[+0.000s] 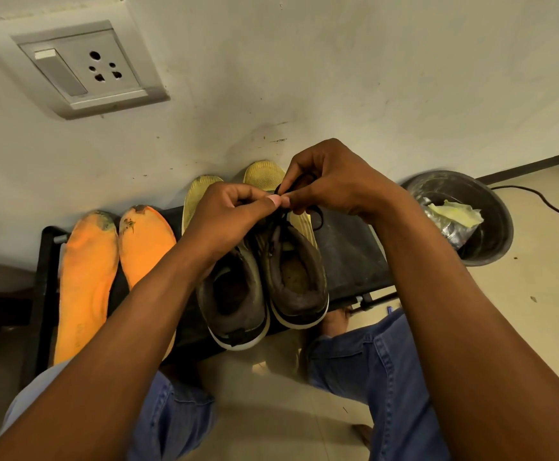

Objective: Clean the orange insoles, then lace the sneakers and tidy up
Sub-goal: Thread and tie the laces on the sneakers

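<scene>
Two dark sneakers (pixel 264 287) with white soles stand side by side on a black stool (pixel 347 251), heels toward me. Above their toes my left hand (pixel 231 214) and my right hand (pixel 331 181) meet, both pinching a black lace (pixel 318 216) between thumb and fingers. The lace loops down to the right sneaker's front. Two orange insoles (pixel 87 277) with dirty tips lie on the stool's left part, partly hidden by my left forearm. Two yellow insoles (pixel 264 174) lean against the wall behind the sneakers.
A dark bin (pixel 490 241) with crumpled waste stands on the floor at the right, a black cable beside it. A wall socket (pixel 82 69) sits at the upper left. My knees in blue jeans and bare feet are under the stool's near edge.
</scene>
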